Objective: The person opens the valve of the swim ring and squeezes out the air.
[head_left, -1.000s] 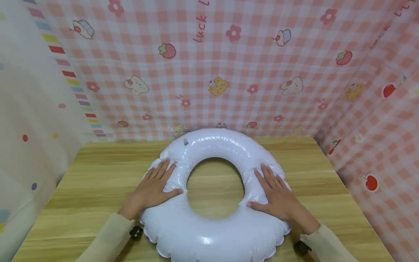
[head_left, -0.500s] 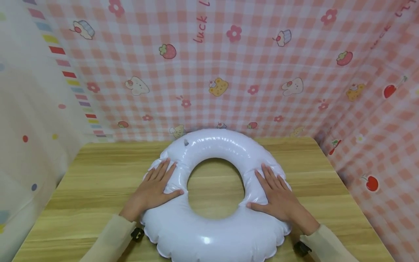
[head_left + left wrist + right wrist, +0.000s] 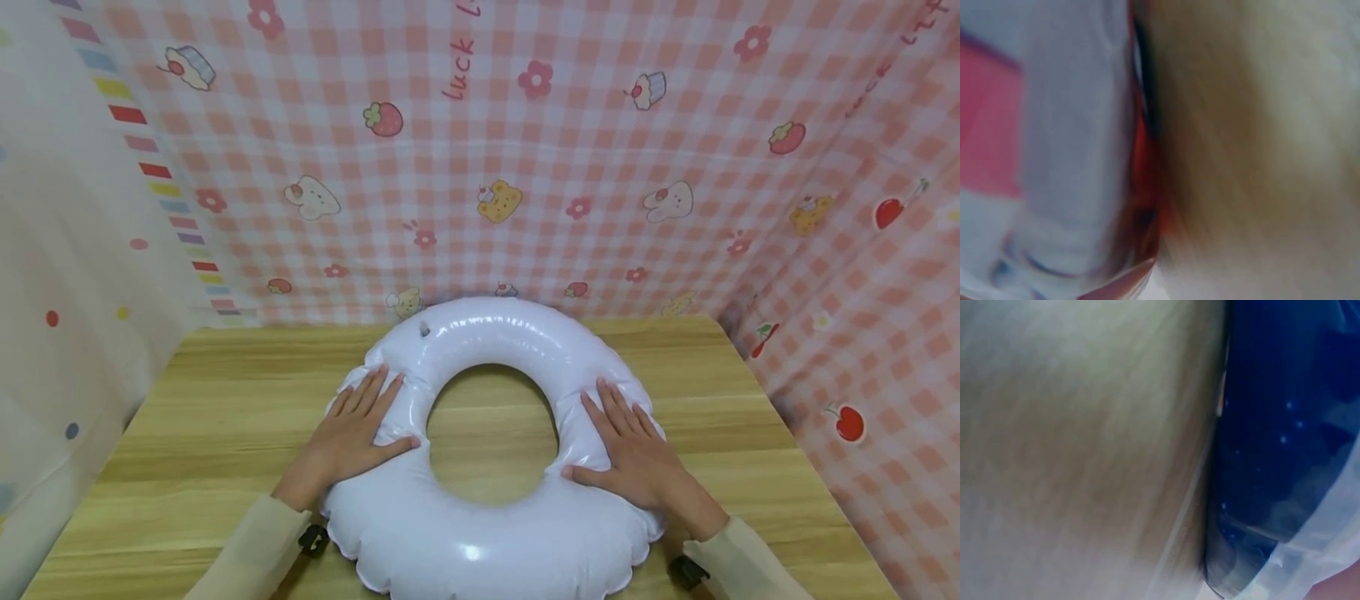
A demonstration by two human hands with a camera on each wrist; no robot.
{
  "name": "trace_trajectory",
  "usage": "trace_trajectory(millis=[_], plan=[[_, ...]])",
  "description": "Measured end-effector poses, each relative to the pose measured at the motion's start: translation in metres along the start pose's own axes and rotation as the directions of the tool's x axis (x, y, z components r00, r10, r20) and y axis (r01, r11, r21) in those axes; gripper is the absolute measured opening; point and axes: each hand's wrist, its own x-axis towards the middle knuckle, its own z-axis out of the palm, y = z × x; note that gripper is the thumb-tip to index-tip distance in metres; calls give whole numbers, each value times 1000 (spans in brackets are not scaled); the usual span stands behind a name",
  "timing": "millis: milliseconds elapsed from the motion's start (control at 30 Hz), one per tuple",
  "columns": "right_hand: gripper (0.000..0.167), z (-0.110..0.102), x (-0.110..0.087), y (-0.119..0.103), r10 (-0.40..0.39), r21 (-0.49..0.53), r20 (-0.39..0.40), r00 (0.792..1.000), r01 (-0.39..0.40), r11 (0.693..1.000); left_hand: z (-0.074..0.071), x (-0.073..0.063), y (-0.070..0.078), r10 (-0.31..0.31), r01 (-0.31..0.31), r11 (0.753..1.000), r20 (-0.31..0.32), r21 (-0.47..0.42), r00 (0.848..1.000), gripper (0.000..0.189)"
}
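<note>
A white inflatable ring (image 3: 487, 537) lies flat in the middle of a wooden table (image 3: 225, 392), and its nearest edge is cut by the bottom of the head view. The left hand (image 3: 348, 437) rests on the left side of the ring, and the right hand (image 3: 637, 454) rests on the right side. On each hand the fingers are spread and point mostly away from the person, while the thumb reaches toward the central hole; nothing is pinched. The shiny skin of the ring is wrinkled beside the 2 hands. A small valve (image 3: 424, 329) is on the far left part. The 2 wrist views are blurred: the left shows a grey and pink surface, the right a dark blue 1, each beside the table. Behind the table hangs a pink checked cloth (image 3: 450, 167) with printed strawberries, flowers and cupcakes.
</note>
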Motion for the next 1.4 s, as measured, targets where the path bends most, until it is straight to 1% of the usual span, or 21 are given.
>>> trace_trajectory(millis=[100, 367, 800, 1033, 1200, 1300, 1400], plan=[[111, 2, 0, 0, 0, 2, 1, 1000, 0, 1000, 0, -1, 0, -3, 3, 1000, 7, 2, 1000, 100], [110, 2, 3, 1, 2, 0, 13, 1000, -2, 1000, 0, 1, 0, 2, -2, 1000, -1, 8, 1000, 100], [110, 2, 3, 1, 11, 11, 33, 999, -11, 1000, 1, 1, 1, 3, -3, 1000, 13, -20, 1000, 98], [109, 1, 5, 0, 14, 23, 50, 999, -15, 1000, 4, 1, -3, 15, -16, 999, -23, -38, 1000, 98], [109, 0, 6, -1, 18, 30, 57, 998, -20, 999, 6, 1, -3, 31, -34, 998, -59, -58, 998, 97], [109, 0, 6, 0, 19, 25, 55, 998, -20, 999, 6, 2, -2, 28, -31, 998, -55, -58, 998, 97], [109, -1, 6, 0, 19, 27, 54, 998, -21, 999, 5, 3, -1, 17, -19, 999, -38, -48, 999, 97]])
